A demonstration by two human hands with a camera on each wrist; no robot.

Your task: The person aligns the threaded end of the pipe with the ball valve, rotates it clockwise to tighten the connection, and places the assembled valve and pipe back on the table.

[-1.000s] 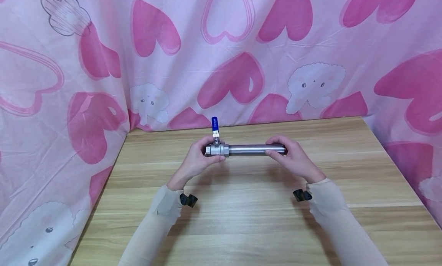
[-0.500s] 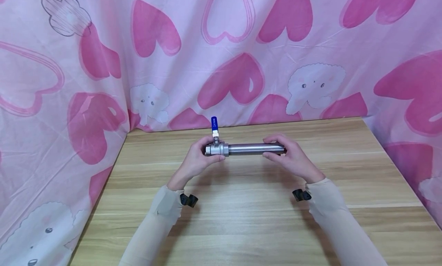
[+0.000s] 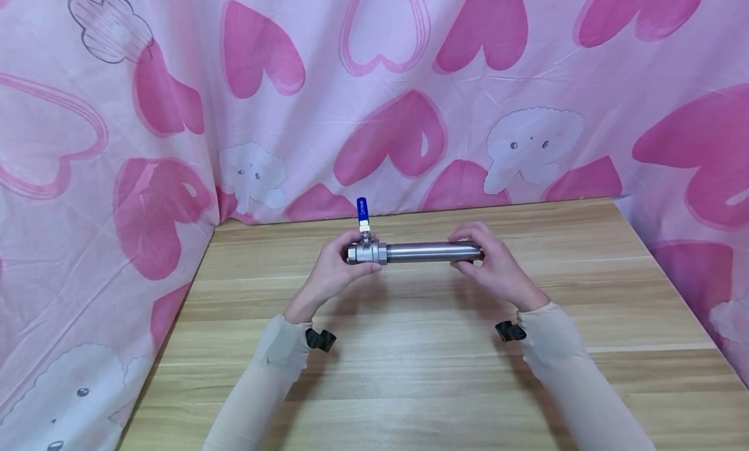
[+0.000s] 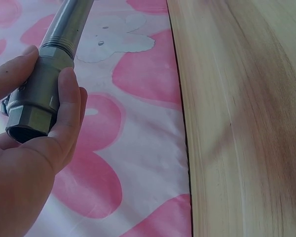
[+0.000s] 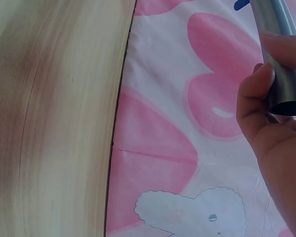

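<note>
Left hand (image 3: 330, 273) curled round the valve (image 3: 367, 252), thumb and fingers wrapped about its hexagonal metal body; same grip in the left wrist view, with the valve (image 4: 37, 94) lying across the palm of the left hand (image 4: 27, 163) and its open end facing the camera. Blue handle (image 3: 363, 208) standing upright just above the left fingers. Pipe (image 3: 433, 251) running level from the valve, between the two hands, held above the table (image 3: 421, 373) rather than lying on it. Right hand (image 3: 496, 266) gripping the far end of the pipe, fingers curled over the top and thumb beneath; in the right wrist view, fingertips (image 5: 256, 86) of the right hand (image 5: 276, 143) pressed against the open end of the pipe (image 5: 281, 54). Pink heart-patterned cloth (image 3: 409, 80) hanging behind and to both sides of the hands. Pale sleeves (image 3: 275, 366) covering both forearms, a small black clip (image 3: 319, 338) at each wrist
</note>
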